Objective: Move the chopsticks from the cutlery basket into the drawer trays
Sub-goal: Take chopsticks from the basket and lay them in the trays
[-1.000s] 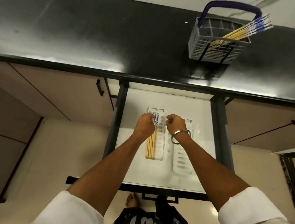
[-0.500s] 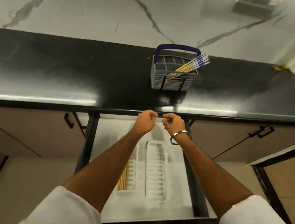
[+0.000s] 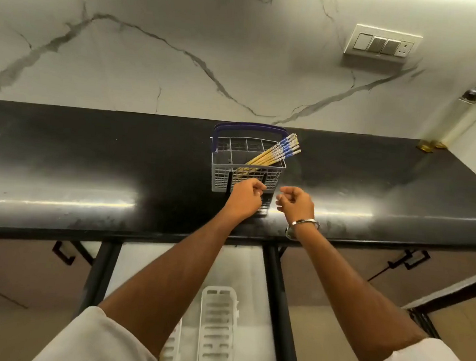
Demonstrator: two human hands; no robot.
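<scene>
A home kitchen: black countertop (image 3: 88, 167), marble backsplash (image 3: 155, 58), cutlery basket (image 3: 245, 178), open drawer (image 3: 246, 270).

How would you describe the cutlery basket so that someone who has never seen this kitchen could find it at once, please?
Look along the long black countertop under the veined white marble wall. Near its middle stands the cutlery basket, a small grey mesh box. Its dark blue handle and the bundle of yellow chopsticks with blue patterned tops leaning out to the right set it apart.
</scene>
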